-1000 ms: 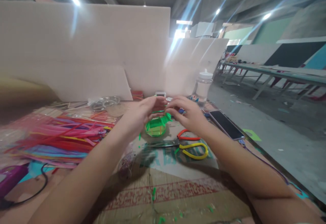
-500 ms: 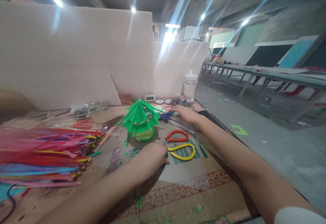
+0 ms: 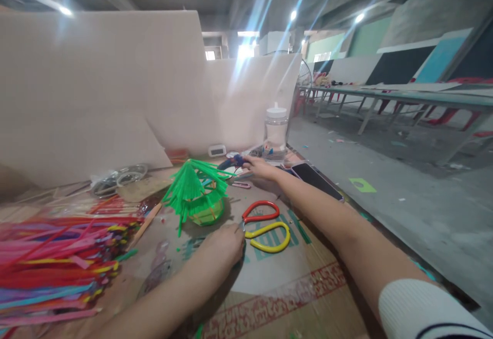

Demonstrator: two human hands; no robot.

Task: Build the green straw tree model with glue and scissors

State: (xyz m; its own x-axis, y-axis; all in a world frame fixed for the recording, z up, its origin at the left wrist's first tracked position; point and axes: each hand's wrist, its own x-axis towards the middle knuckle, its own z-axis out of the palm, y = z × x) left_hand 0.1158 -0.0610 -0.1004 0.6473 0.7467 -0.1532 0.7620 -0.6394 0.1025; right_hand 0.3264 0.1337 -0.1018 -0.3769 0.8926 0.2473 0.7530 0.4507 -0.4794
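Many coloured strips (image 3: 57,262) lie at far left; next, the green roofed model (image 3: 192,190) stands just beyond the left hand (image 3: 226,244), whose fingers are hidden at the scissors (image 3: 265,226), so I cannot tell if they are together. Farther back, a blue tool (image 3: 233,162) is clamped in the fingers of the right hand (image 3: 262,168), near a phone (image 3: 318,182).

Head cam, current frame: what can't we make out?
All in the head view:
- Metal scissors with red and yellow looped handles: blades hidden by the left hand; its fingertips are hidden too, so grip unclear.
- Dark blue tool: near end covered by the right hand; exact grip unclear.
- Bundle of multicoloured fuzzy strips: cut off by the left edge.
- Small white rectangular device: display too small to read.
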